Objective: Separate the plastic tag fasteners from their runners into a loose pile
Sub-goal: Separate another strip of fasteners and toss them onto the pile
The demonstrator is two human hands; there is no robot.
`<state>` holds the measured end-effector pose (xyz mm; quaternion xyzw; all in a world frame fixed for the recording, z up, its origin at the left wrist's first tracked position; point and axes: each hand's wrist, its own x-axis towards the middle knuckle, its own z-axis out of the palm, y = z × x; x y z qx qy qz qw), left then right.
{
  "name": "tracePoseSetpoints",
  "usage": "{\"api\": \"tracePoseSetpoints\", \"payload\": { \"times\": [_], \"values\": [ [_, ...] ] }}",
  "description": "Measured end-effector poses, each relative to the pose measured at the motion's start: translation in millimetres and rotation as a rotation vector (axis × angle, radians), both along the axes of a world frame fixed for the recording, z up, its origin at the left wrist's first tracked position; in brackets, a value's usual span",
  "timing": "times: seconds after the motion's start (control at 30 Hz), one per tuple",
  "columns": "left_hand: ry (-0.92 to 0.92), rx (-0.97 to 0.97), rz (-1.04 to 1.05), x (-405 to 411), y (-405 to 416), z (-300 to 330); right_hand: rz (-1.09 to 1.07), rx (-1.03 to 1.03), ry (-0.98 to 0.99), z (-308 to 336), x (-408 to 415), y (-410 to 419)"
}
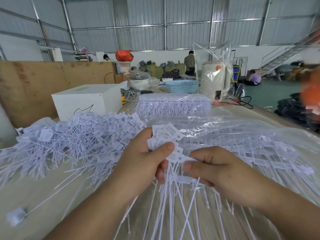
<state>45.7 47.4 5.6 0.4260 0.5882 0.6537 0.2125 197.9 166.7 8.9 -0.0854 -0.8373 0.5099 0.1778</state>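
Between two hands, low and centre: a fan of white tag fasteners on its way apart.

Nearest, the fasteners' thin tails (174, 203) hang toward the viewer, crossing one another over the surface (43, 193); their long axis runs from the hands down to the camera. Left hand (147, 158) is curled round the bunch of fasteners (166, 135), thumb pressed on the flat heads. Right hand (206, 167), just beside it, pinches the strip-like runner (186, 179), which lies crosswise to the tails. Fingers hide the joint between heads and runner. Left of the hands and beyond them spreads the loose pile (72, 135); further back lie bagged strips (173, 104), unopened it seems. Edges blur.
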Motion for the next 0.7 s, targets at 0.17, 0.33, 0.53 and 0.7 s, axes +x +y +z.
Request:
{"api": "tracePoseSetpoints", "payload": {
  "times": [0.17,0.33,0.53,0.7],
  "values": [
    [-0.222,0.151,0.04,14.6,8.2,2.0,-0.223,-0.049,0.235,0.7,-4.8,-13.5],
    [-0.43,0.232,0.028,25.9,14.2,-3.0,-0.365,0.028,0.444,0.0,-10.2,-28.4],
    [-0.71,0.26,0.185,-20.9,2.9,13.5,-0.428,-0.027,0.611,12.0,2.1,-20.0],
    [-0.377,0.168,0.109,-19.7,-0.7,11.9,-0.214,0.12,0.416,5.9,1.9,-20.3]
  ]
}}
